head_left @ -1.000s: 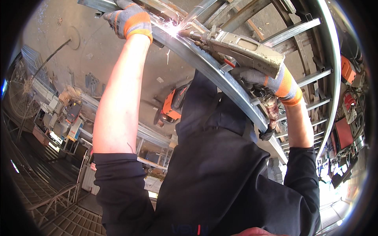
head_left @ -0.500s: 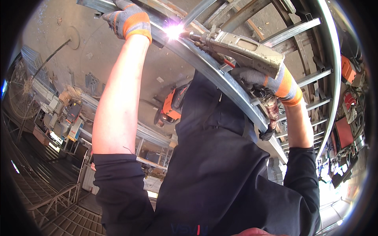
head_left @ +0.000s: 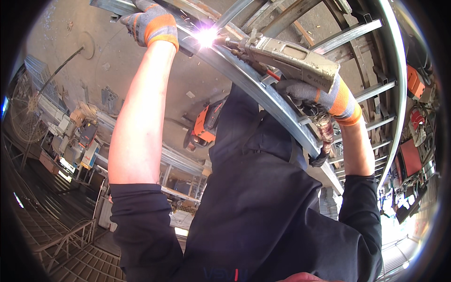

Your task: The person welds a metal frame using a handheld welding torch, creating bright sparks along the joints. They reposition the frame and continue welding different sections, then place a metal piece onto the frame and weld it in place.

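A beige welding gun [head_left: 293, 58] points left in my right hand [head_left: 324, 96], which wears a grey and orange glove and is closed round its handle. Brown wrapping covers the cable below that hand. At the gun's tip a white-violet arc [head_left: 205, 37] burns on a long galvanized steel tube [head_left: 256, 89], with a few sparks above it. The tube slants from upper left to lower right, in front of my body. My left hand [head_left: 155, 26], gloved alike, holds the same tube left of the arc; its fingertips are partly hidden.
Steel crossbars [head_left: 350, 37] and a curved outer rail [head_left: 399, 70] form a frame at the right. An orange and black machine [head_left: 205, 124] stands on the floor beside my legs. Left are a caged fan [head_left: 30, 113] and cluttered shelving. A red panel [head_left: 410, 157] is far right.
The arc still burns at nearly the same place, with more sparks flying up from it now. My left hand and forearm have shifted very slightly left; my right hand has barely moved.
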{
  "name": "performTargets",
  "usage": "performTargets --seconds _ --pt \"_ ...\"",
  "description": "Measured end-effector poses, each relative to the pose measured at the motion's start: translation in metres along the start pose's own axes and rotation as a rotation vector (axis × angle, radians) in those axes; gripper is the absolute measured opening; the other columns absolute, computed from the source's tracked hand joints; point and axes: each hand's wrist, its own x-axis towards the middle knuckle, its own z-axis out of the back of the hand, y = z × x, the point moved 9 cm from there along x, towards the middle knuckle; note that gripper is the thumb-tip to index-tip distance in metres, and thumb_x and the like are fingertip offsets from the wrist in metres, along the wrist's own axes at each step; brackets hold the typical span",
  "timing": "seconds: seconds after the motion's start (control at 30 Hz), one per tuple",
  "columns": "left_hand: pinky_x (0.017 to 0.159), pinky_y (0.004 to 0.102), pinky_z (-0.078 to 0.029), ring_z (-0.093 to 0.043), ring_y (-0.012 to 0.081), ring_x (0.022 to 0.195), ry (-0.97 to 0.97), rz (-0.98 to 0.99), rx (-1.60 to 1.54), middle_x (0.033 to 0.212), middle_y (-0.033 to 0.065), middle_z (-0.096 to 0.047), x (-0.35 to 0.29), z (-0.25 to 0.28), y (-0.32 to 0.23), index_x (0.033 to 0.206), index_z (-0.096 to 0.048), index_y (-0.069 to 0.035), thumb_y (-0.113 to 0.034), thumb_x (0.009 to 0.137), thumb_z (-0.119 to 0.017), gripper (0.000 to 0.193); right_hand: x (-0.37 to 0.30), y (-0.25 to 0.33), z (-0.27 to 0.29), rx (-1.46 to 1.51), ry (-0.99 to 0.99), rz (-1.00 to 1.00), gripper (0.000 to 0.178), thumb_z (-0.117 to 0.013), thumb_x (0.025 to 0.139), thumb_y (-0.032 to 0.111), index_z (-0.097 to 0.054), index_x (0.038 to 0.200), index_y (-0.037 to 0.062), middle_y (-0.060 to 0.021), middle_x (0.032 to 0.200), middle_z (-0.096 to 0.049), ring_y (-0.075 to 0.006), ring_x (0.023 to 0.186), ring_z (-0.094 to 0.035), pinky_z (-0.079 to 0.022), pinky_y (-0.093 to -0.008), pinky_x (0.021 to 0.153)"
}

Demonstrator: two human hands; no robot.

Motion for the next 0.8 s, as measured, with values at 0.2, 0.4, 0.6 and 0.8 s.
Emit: performTargets --seconds 0.2,0.4,0.6,0.8 --pt "0.108 0.0496 -0.05 -0.058 0.044 0.132 -0.004 0.0 0.002 0.148 0.0334 -0.049 0.0 0.001 -0.001 0.158 -0.021 0.01 -0.054 0.106 -0.043 0.085 -0.011 -0.018 -0.001 0.082 0.011 -0.278 0.041 -0.08 0.091 0.013 -0.069 0.129 0.0009 -0.0038 0.096 -0.078 -0.007 0.075 -0.069 -0.057 -0.0238 0.066" --pt "0.108 0.0499 -0.049 -0.058 0.0441 0.133 -0.011 0.004 0.001 0.149 0.0337 -0.049 -0.004 0.002 -0.003 0.158 -0.022 0.01 -0.054 0.106 -0.043 0.085 -0.011 -0.013 0.001 0.089 -0.009 -0.196 0.047 -0.08 0.091 0.011 -0.066 0.134 0.0001 -0.005 0.099 -0.078 -0.008 0.079 -0.069 -0.057 -0.0248 0.069" --pt "0.109 0.0501 -0.049 -0.057 0.0443 0.134 -0.013 0.005 0.003 0.15 0.034 -0.048 -0.003 0.003 -0.001 0.158 -0.023 0.01 -0.054 0.106 -0.043 0.085 -0.011 -0.009 0.001 0.033 0.002 -0.174 0.05 -0.08 0.089 0.008 -0.064 0.136 -0.0008 -0.0061 0.101 -0.078 -0.0094 0.085 -0.071 -0.059 -0.0268 0.075" --pt "0.11 0.0503 -0.048 -0.056 0.0444 0.135 -0.025 0.014 0.007 0.151 0.0342 -0.047 -0.021 0.012 -0.017 0.157 -0.024 0.01 -0.054 0.106 -0.043 0.085 -0.014 -0.016 0.002 0.007 0.028 -0.325 0.046 -0.08 0.088 0.007 -0.067 0.131 -0.001 -0.0059 0.099 -0.077 -0.0103 0.089 -0.071 -0.058 -0.0276 0.08"
